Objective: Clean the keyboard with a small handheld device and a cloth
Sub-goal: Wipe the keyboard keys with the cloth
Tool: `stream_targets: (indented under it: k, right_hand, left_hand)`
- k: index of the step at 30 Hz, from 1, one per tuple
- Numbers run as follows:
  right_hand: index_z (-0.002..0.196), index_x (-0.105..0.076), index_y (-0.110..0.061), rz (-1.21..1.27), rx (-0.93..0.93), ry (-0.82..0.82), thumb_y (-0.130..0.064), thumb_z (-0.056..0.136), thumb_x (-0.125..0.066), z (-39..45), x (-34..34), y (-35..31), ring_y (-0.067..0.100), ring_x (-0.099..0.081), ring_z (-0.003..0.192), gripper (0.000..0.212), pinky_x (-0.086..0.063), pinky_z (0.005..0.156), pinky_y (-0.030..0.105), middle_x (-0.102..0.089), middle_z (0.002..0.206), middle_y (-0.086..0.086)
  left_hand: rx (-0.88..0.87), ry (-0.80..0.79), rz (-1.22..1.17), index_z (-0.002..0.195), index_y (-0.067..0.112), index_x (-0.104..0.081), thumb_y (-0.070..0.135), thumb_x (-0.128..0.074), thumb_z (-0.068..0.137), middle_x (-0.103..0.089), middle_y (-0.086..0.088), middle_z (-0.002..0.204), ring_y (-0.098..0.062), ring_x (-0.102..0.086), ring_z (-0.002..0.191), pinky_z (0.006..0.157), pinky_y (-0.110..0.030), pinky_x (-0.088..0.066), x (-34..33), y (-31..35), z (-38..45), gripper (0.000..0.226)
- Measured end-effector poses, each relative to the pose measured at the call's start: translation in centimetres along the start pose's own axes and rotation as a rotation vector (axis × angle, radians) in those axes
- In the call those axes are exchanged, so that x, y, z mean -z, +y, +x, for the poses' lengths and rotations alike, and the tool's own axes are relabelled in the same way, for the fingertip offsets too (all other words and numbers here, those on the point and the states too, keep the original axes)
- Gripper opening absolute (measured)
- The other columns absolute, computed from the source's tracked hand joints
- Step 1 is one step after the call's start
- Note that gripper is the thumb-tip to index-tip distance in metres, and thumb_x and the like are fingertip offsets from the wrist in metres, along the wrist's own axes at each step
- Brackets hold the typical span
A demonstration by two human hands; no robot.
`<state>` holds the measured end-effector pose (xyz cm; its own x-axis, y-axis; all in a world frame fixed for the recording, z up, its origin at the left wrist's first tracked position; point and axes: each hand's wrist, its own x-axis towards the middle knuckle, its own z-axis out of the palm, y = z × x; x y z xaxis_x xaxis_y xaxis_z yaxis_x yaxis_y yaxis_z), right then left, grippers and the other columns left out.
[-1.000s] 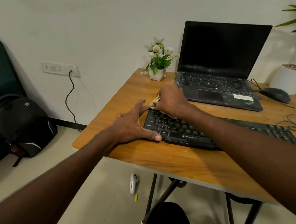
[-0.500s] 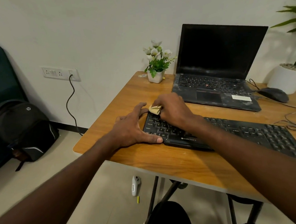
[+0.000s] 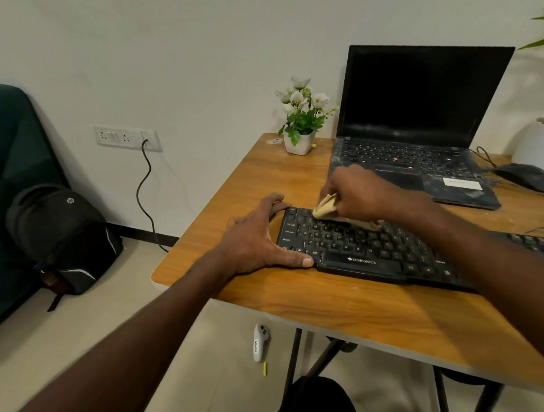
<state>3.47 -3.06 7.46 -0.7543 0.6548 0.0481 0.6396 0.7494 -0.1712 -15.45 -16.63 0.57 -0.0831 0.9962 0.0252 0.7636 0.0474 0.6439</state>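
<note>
A black keyboard (image 3: 361, 247) lies on the wooden table (image 3: 306, 295). My left hand (image 3: 254, 240) braces the keyboard's left end, thumb along the front edge and fingers round the far corner. My right hand (image 3: 359, 194) grips a crumpled yellowish cloth (image 3: 325, 206) and presses it on the upper left rows of keys. A fold of the cloth shows under the wrist. A small white handheld device (image 3: 260, 341) lies on the floor below the table edge.
An open black laptop (image 3: 422, 125) stands behind the keyboard, with a small flower pot (image 3: 301, 140) to its left and a mouse (image 3: 527, 176) with cables to its right. A black backpack (image 3: 61, 239) leans on a dark green chair at the left.
My right hand with the cloth has slid a little to the right along the upper key rows. My left hand stays at the keyboard's left end.
</note>
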Motion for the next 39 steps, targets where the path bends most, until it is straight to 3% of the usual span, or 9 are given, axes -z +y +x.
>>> stream_targets:
  k: [2, 8, 14, 18, 22, 27, 31, 36, 39]
  right_hand:
    - [0.107, -0.079, -0.025, -0.058, -0.048, -0.023, -0.021, 0.085, -0.082, 0.1, 0.8, 0.4, 0.011, -0.065, 0.092, 0.023, -0.056, 0.079, 0.032, -0.076, 0.104, -0.004]
    - [0.11, -0.079, -0.026, 0.169, 0.021, 0.177, -0.02, 0.088, -0.078, 0.5, -1.4, -2.5, 0.014, -0.066, 0.102, 0.023, -0.053, 0.089, 0.036, -0.076, 0.107, -0.006]
    - [0.109, -0.079, -0.025, -0.038, 0.013, 0.117, -0.016, 0.088, -0.077, 1.3, -1.7, -1.6, 0.02, -0.067, 0.104, 0.023, -0.057, 0.091, 0.041, -0.076, 0.107, -0.002]
    - [0.111, -0.08, -0.023, 0.081, 0.001, 0.151, -0.013, 0.089, -0.075, 1.8, -1.8, -2.8, 0.018, -0.067, 0.101, 0.024, -0.054, 0.086, 0.035, -0.077, 0.106, -0.001]
    - [0.121, -0.075, -0.017, -0.121, -0.045, 0.154, -0.012, 0.09, -0.073, 1.6, -2.9, -3.2, 0.029, -0.066, 0.108, 0.032, -0.058, 0.087, 0.043, -0.072, 0.116, 0.009]
    - [0.115, -0.074, -0.012, -0.241, 0.014, 0.164, -0.011, 0.088, -0.073, 2.1, -2.9, -5.1, 0.031, -0.065, 0.107, 0.028, -0.057, 0.087, 0.043, -0.072, 0.11, 0.012]
    - [0.123, -0.071, -0.013, -0.194, -0.052, 0.138, -0.012, 0.089, -0.074, 1.7, -3.0, -4.3, 0.03, -0.066, 0.108, 0.033, -0.058, 0.086, 0.041, -0.07, 0.117, 0.011]
    - [0.114, -0.068, -0.009, -0.224, -0.099, 0.102, -0.017, 0.093, -0.07, 2.4, -2.3, -5.5, 0.031, -0.063, 0.105, 0.023, -0.052, 0.079, 0.038, -0.067, 0.112, 0.013]
    - [0.121, -0.067, -0.009, -0.13, -0.182, 0.07, -0.023, 0.094, -0.07, 3.1, -2.0, -4.9, 0.029, -0.063, 0.108, 0.031, -0.054, 0.089, 0.04, -0.068, 0.117, 0.012]
  left_hand:
    - [0.005, -0.001, 0.0, 0.164, 0.036, -0.017, 0.071, -0.091, 0.062, -0.042, 0.013, 0.165, -0.019, -0.038, 0.151, 0.125, -0.045, -0.014, 0.0, 0.0, 0.0, 0.13]
    - [0.013, -0.004, 0.02, 0.166, 0.036, -0.014, 0.072, -0.09, 0.063, -0.042, 0.01, 0.167, -0.022, -0.038, 0.152, 0.124, -0.045, -0.015, 0.0, 0.1, 0.1, 0.133]
    - [0.018, -0.003, 0.007, 0.165, 0.034, -0.017, 0.066, -0.091, 0.067, -0.043, 0.011, 0.165, -0.02, -0.037, 0.151, 0.123, -0.041, -0.015, 0.2, 0.5, 0.0, 0.127]
    - [0.014, -0.012, 0.005, 0.163, 0.037, -0.017, 0.075, -0.088, 0.062, -0.042, 0.014, 0.166, -0.019, -0.038, 0.152, 0.123, -0.043, -0.016, 0.0, -0.1, 0.2, 0.129]
    - [0.013, -0.012, 0.014, 0.163, 0.035, -0.016, 0.08, -0.086, 0.058, -0.041, 0.013, 0.167, -0.02, -0.038, 0.153, 0.125, -0.047, -0.015, -0.1, -0.3, 0.4, 0.134]
    - [-0.004, -0.007, 0.014, 0.164, 0.034, -0.015, 0.08, -0.087, 0.06, -0.037, 0.011, 0.17, -0.017, -0.035, 0.156, 0.125, -0.047, -0.015, -0.2, -0.5, 0.3, 0.135]
    - [0.002, 0.002, 0.013, 0.162, 0.035, -0.018, 0.08, -0.087, 0.059, -0.043, 0.01, 0.167, -0.02, -0.04, 0.152, 0.125, -0.047, -0.016, -0.1, -0.5, 0.3, 0.132]
    - [0.008, -0.006, 0.01, 0.165, 0.033, -0.017, 0.075, -0.088, 0.062, -0.04, 0.007, 0.169, -0.022, -0.036, 0.154, 0.126, -0.048, -0.015, -0.1, 0.0, 0.2, 0.131]
    - [0.022, -0.001, 0.029, 0.165, 0.033, -0.017, 0.074, -0.087, 0.064, -0.042, 0.002, 0.167, -0.025, -0.037, 0.153, 0.125, -0.046, -0.015, 0.0, 0.2, 0.0, 0.13]
